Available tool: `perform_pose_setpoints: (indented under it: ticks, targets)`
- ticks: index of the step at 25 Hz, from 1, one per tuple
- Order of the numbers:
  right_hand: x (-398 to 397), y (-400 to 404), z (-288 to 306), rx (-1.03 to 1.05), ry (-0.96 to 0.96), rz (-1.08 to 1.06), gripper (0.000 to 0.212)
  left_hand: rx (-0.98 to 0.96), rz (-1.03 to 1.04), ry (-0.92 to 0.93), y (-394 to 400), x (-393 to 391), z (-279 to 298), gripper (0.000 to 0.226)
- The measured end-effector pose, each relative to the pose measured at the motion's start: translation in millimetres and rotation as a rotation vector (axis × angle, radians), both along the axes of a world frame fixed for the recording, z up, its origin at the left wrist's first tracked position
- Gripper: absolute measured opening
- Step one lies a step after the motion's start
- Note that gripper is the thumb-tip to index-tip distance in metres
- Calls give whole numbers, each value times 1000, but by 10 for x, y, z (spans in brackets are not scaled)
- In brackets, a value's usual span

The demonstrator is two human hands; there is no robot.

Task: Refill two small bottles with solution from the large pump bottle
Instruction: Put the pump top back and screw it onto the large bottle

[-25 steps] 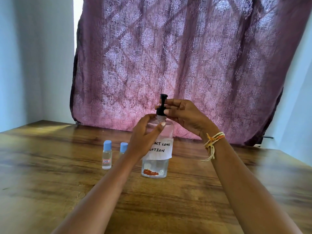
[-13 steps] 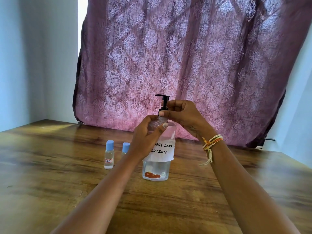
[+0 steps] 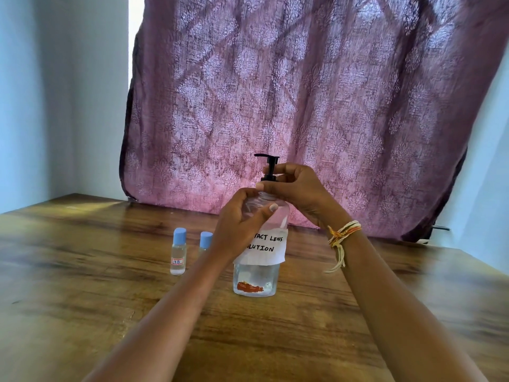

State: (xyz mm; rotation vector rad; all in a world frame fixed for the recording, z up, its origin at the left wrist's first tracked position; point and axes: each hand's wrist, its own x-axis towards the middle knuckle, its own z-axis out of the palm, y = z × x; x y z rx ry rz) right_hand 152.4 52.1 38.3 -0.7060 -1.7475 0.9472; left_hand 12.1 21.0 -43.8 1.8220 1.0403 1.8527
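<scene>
A large clear pump bottle [image 3: 257, 279] with a white handwritten label stands upright on the wooden table [image 3: 82, 285]. My left hand [image 3: 239, 224] grips its shoulder from the left. My right hand [image 3: 300, 191] pinches the collar of the black pump [image 3: 268, 166], whose spout points left. Two small clear bottles with blue caps stand to the left. The left small bottle [image 3: 178, 256] has a red-framed label. The second small bottle [image 3: 205, 241] is partly hidden behind my left wrist.
A purple patterned curtain [image 3: 303, 106] hangs behind the table's far edge. Pale walls close in on the left and right. A thread bracelet [image 3: 343, 232] is tied round my right wrist.
The pump head has turned, so its spout now points left instead of toward me. Both hands stay on the big bottle.
</scene>
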Motion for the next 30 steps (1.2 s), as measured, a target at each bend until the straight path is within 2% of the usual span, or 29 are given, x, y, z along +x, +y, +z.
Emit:
perform_pose_setpoints:
  ticks: [3,7,9,12,16,18,20,22,24,26,30]
  targets:
    - [-102,-19,-43,33,-51,-48,45,-11,9,-3,16,-10,5,59]
    - [50,-8,52,-151,29,290,55,-77,3,-21,37,-21,-10,70]
    - [130,-15,78,-129,-9,319,49,-102,-31,-24,34,-20,-3,70]
    - [148,-33,86,-52,-30,178,38,-103,-34,-18,38,-21,4,64]
    - [-24,-52,4,46,-45,-35,28,-112,-22,10,53,-20,1,68]
    - [-105,-34,-43,73,-60,-89,29,-114,-37,-4,41,-13,7,69]
    - [-92,-11,-40,-7,-53,15,38,-116,-47,-12,35,-12,12,68]
    - [20,12,3,-167,40,257,51,-122,-48,-18,44,-12,3,67]
    - [142,32,40,-230,67,425,55,-128,-64,-32,50,-13,-3,65]
    - [189,47,35,-197,36,446,50,-135,-83,-48,44,-11,0,60]
    - [171,51,22,-134,35,275,42,-120,-101,-45,-17,13,32,49]
